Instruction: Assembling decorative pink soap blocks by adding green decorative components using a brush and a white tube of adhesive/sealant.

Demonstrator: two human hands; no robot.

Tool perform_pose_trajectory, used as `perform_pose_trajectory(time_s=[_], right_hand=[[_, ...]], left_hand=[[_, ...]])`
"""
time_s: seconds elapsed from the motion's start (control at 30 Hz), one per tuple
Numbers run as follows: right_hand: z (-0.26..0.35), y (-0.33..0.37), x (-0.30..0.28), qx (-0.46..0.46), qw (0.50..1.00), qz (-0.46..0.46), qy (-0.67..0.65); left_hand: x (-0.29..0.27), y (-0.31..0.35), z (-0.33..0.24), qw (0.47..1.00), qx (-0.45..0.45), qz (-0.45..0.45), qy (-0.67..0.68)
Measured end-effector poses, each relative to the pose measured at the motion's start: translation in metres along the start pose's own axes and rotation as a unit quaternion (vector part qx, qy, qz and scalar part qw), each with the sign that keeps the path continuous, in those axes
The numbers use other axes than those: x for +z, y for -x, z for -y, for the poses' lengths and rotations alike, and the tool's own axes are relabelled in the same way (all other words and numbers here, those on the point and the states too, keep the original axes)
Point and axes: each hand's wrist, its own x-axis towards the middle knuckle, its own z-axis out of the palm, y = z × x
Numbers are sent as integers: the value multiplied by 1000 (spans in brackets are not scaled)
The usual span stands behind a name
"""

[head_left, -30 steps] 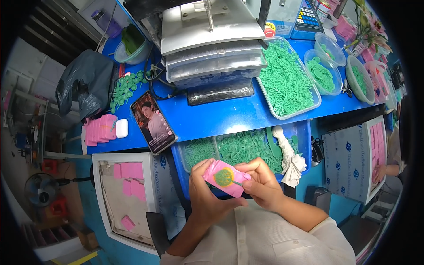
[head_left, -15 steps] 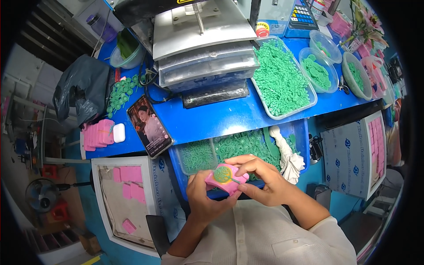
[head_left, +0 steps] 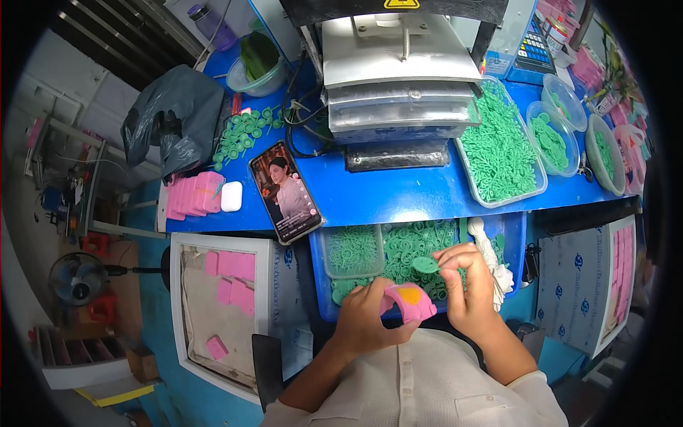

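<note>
My left hand [head_left: 361, 324] grips a pink rubber mold [head_left: 420, 306], bent into a curve, with a bare yellow round patch on its face. Up and to the right of it, my right hand [head_left: 469, 288] pinches a round green wax piece [head_left: 425, 266] by its thin stem between thumb and fingers. The wax piece is apart from the mold. Beneath both hands sits a blue tray [head_left: 324, 288] holding loose green wax pieces [head_left: 409, 245] and a clear box [head_left: 353, 270] of finer green pieces. A white cloth [head_left: 491, 265] lies at the tray's right side.
A press-like machine [head_left: 398, 107] stands on the blue table [head_left: 398, 192]. A phone [head_left: 286, 192] and stacked pink molds [head_left: 192, 196] lie to its left. A container of green wax branches [head_left: 501, 146] is on its right. More pink molds [head_left: 235, 267] rest on the lower left stand.
The round green wax piece has come off the mold and is in my right hand, baring the yellow patch. My hands have moved apart, and the whole view has shifted.
</note>
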Motion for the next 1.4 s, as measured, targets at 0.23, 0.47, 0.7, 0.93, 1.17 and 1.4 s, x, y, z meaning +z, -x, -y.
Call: perform_pose_trajectory(time_s=[0.23, 0.47, 0.7, 0.93, 1.17, 1.4], right_hand=[[-1, 11, 9, 158, 968, -61, -184], [13, 15, 21, 280, 913, -5, -297], [22, 14, 24, 150, 978, 33, -140], [24, 13, 20, 110, 984, 63, -121], [28, 9, 11, 160, 968, 62, -185], [26, 9, 9, 180, 963, 88, -180]], left_hand=[[3, 15, 27, 995, 76, -41, -51], [-4, -1, -5, 987, -30, -66, 144], [-6, -5, -23, 909, -117, -87, 389], [-9, -3, -21, 892, -131, -88, 424], [-7, -3, -18, 891, -134, -82, 427], [-4, -2, -19, 898, -122, -78, 415]])
